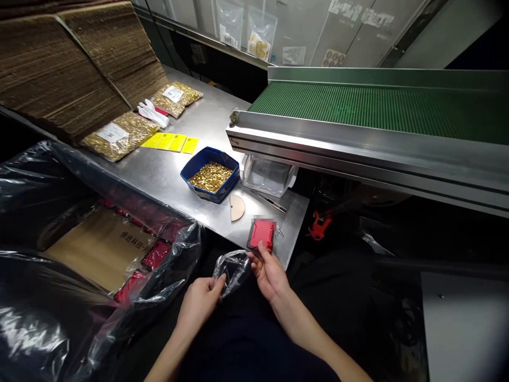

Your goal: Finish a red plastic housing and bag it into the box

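Note:
In front of my body, my left hand pinches the edge of a clear plastic bag, whose mouth gapes toward the right. My right hand grips the near edge of a flat red and black case, its thumb on top and its fingers curled beside the bag. The case is at the near corner of the metal table. Just beyond it lie a pale half-round disc and a blue bin of small gold-coloured pieces.
A box lined with black plastic stands at left, with red items round cardboard inside. Bags of gold pieces, yellow cards and stacked cardboard lie behind. A green conveyor crosses the right; a clear tray sits beneath its edge.

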### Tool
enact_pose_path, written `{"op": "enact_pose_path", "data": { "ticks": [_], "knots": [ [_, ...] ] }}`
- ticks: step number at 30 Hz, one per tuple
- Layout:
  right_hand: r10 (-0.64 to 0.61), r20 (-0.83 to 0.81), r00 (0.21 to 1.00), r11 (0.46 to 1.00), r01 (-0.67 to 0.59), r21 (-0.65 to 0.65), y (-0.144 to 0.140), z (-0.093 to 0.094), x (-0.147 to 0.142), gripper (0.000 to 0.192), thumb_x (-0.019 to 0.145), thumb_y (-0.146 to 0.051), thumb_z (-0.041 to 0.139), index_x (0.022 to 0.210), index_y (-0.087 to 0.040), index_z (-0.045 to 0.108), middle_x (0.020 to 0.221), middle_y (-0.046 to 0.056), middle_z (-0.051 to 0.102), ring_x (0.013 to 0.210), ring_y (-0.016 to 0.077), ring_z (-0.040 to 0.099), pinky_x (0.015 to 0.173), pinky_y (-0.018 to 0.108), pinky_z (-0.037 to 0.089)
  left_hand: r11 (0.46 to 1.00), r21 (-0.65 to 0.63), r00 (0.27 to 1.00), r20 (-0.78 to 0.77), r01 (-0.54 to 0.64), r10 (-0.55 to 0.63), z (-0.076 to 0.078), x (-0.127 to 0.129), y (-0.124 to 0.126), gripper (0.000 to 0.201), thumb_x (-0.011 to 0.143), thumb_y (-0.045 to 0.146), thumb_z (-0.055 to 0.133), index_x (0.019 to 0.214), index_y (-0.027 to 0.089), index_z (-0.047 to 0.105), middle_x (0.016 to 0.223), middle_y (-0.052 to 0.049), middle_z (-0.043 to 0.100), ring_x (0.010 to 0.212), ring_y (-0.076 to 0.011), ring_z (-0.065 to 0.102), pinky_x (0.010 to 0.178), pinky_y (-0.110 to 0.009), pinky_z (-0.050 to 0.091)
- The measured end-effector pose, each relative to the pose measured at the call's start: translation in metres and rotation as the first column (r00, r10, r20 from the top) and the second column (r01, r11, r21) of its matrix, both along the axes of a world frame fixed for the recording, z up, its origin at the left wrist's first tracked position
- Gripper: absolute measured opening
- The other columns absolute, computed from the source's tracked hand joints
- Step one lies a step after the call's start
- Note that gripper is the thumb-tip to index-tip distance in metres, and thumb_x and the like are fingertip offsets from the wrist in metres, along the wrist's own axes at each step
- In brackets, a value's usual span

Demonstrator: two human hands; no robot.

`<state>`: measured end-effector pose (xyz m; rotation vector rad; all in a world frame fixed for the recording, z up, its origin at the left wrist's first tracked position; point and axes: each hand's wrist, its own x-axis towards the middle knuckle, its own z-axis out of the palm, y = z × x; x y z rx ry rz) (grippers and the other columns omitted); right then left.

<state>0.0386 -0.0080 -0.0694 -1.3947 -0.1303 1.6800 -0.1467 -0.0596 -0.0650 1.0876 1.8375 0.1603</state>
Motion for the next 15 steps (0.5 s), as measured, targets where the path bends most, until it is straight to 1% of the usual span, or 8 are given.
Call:
{"op": "enact_pose_path", "data": {
  "ticks": [4, 6, 7, 8, 10, 11, 13, 15],
  "knots": [
    [0.081, 0.188, 0.979, 0.979, -0.113, 0.171, -0.015, 0.030, 0.018, 0.038, 0.082, -0.049, 0.082, 0.098, -0.017, 0.071, 0.086, 0.003, 0.076, 0.075, 0.0157, 0.074, 0.058, 0.018, 0.054, 1.000, -0.026, 0.999, 0.036, -0.011, 0.012, -0.003, 0.005, 0.006, 0.066, 0.088, 0.072, 0.046, 0.050, 0.020, 0.061, 0.053, -0.007, 0.068, 0.053, -0.0238, 0.064, 0.054, -0.030, 0.036],
    [0.218, 0.313, 0.924, 0.919, -0.303, 0.253, -0.029, 0.047, 0.031, 0.027, 0.081, -0.041, 0.083, 0.090, -0.017, 0.075, 0.078, 0.002, 0.075, 0.072, 0.0167, 0.071, 0.065, 0.022, 0.054, 0.999, -0.047, 0.996, 0.092, -0.015, 0.019, -0.006, 0.007, 0.010, 0.067, 0.087, 0.073, 0.044, 0.049, 0.020, 0.059, 0.051, -0.008, 0.067, 0.050, -0.0226, 0.062, 0.053, -0.029, 0.038],
    [0.312, 0.430, 0.847, 0.844, -0.455, 0.283, -0.037, 0.053, 0.037, 0.019, 0.083, -0.035, 0.080, 0.091, -0.018, 0.077, 0.081, 0.003, 0.077, 0.075, 0.0176, 0.070, 0.070, 0.024, 0.054, 0.998, -0.057, 0.991, 0.129, -0.013, 0.020, -0.007, 0.008, 0.012, 0.067, 0.087, 0.073, 0.045, 0.048, 0.020, 0.059, 0.051, -0.008, 0.067, 0.049, -0.0216, 0.061, 0.053, -0.029, 0.039],
    [0.392, 0.574, 0.719, 0.733, -0.621, 0.277, -0.044, 0.056, 0.043, 0.014, 0.087, -0.030, 0.075, 0.096, -0.020, 0.078, 0.090, 0.003, 0.078, 0.082, 0.0187, 0.071, 0.076, 0.025, 0.053, 0.998, -0.066, 0.986, 0.166, -0.011, 0.022, -0.008, 0.009, 0.014, 0.066, 0.086, 0.073, 0.045, 0.048, 0.020, 0.059, 0.051, -0.008, 0.066, 0.048, -0.0206, 0.060, 0.052, -0.029, 0.039],
    [0.447, 0.819, 0.359, 0.482, -0.868, 0.118, -0.056, 0.056, 0.052, 0.022, 0.093, -0.022, 0.063, 0.111, -0.025, 0.076, 0.111, 0.003, 0.078, 0.097, 0.0199, 0.071, 0.084, 0.027, 0.051, 0.997, -0.080, 0.973, 0.228, -0.012, 0.030, -0.010, 0.011, 0.017, 0.068, 0.084, 0.076, 0.043, 0.048, 0.020, 0.059, 0.050, -0.007, 0.064, 0.047, -0.0193, 0.058, 0.051, -0.028, 0.041],
    [0.438, 0.878, 0.191, 0.395, -0.919, 0.003, -0.060, 0.053, 0.054, 0.027, 0.095, -0.021, 0.058, 0.117, -0.027, 0.073, 0.118, 0.003, 0.077, 0.100, 0.0199, 0.071, 0.085, 0.027, 0.050, 0.996, -0.084, 0.968, 0.248, -0.016, 0.037, -0.010, 0.012, 0.019, 0.070, 0.084, 0.078, 0.041, 0.047, 0.021, 0.057, 0.049, -0.006, 0.063, 0.047, -0.0190, 0.057, 0.051, -0.028, 0.042],
    [0.434, 0.900, -0.025, 0.308, -0.935, -0.174, -0.066, 0.045, 0.057, 0.026, 0.097, -0.022, 0.057, 0.120, -0.027, 0.070, 0.119, 0.003, 0.076, 0.100, 0.0196, 0.071, 0.084, 0.026, 0.049, 0.996, -0.084, 0.965, 0.260, -0.019, 0.041, -0.009, 0.013, 0.021, 0.075, 0.086, 0.082, 0.031, 0.044, 0.022, 0.051, 0.049, -0.007, 0.062, 0.047, -0.0193, 0.058, 0.053, -0.029, 0.045],
    [0.429, 0.892, -0.144, 0.255, -0.928, -0.272, -0.069, 0.038, 0.056, 0.022, 0.097, -0.023, 0.058, 0.115, -0.026, 0.070, 0.112, 0.003, 0.077, 0.095, 0.0194, 0.072, 0.080, 0.026, 0.048, 0.998, -0.055, 0.975, 0.221, -0.025, 0.036, -0.005, 0.013, 0.022, 0.078, 0.088, 0.081, 0.026, 0.041, 0.023, 0.047, 0.049, -0.007, 0.061, 0.049, -0.0199, 0.059, 0.056, -0.030, 0.045]
  ]
}}
